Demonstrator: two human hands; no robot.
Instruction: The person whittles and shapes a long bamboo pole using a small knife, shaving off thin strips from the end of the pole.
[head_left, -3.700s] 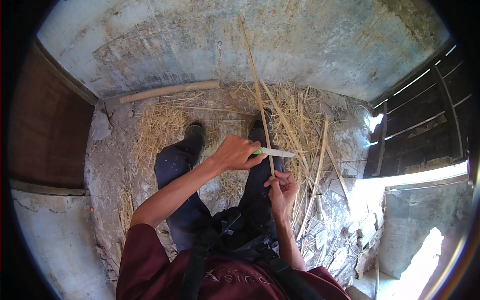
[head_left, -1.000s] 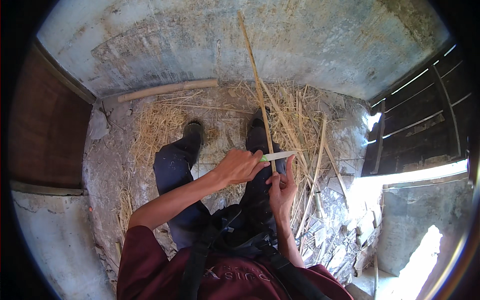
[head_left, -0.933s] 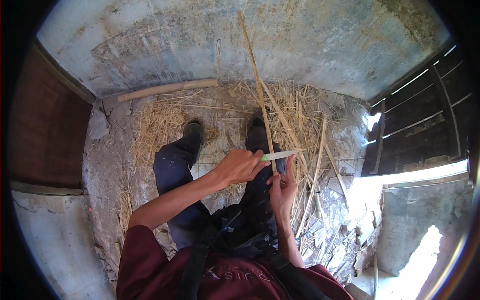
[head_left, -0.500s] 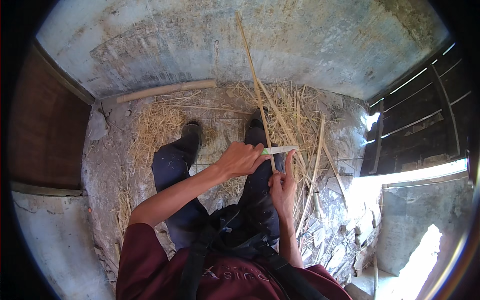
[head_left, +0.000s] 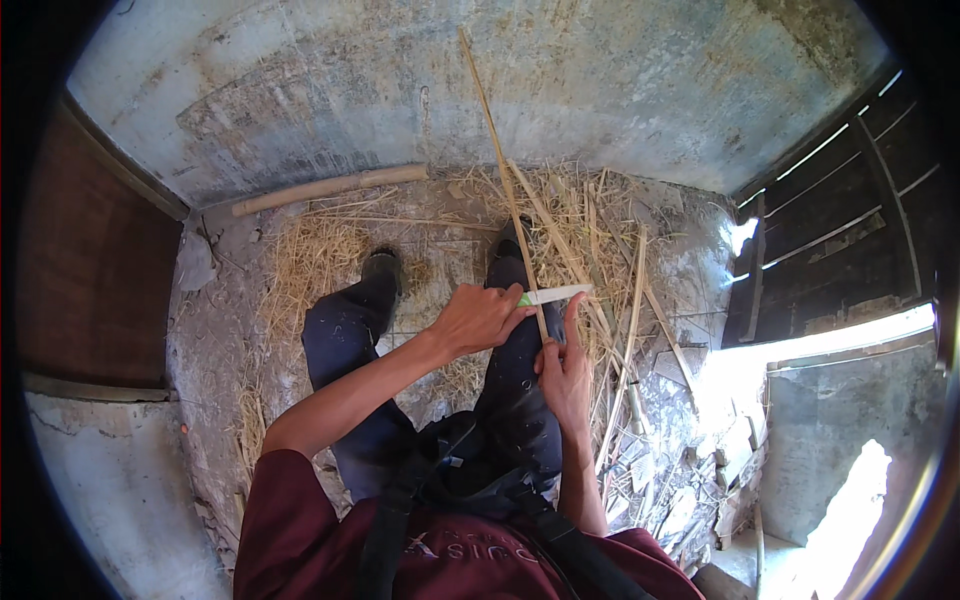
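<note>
My left hand [head_left: 482, 318] is closed round the green handle of a knife [head_left: 558, 294], whose pale blade points right and lies across a long, thin bamboo strip [head_left: 506, 185]. My right hand [head_left: 566, 380] pinches the near end of that strip just below the blade. Its index finger stretches up to the blade's tip. From there the strip runs away from me over my right leg, its far end showing against the wall. Where exactly the edge meets the strip is too small to make out.
Pale shavings [head_left: 315, 255] litter the floor around my feet. Several split bamboo lengths [head_left: 636, 300] lie to the right, near broken rubble [head_left: 690, 490]. One thick bamboo pole [head_left: 330, 188] rests along the base of the concrete wall [head_left: 560, 90]. Dark wooden boards [head_left: 840, 240] stand at the right.
The blade has tilted slightly, its tip a little higher. Both hands keep their grips, and the whole view has shifted slightly.
</note>
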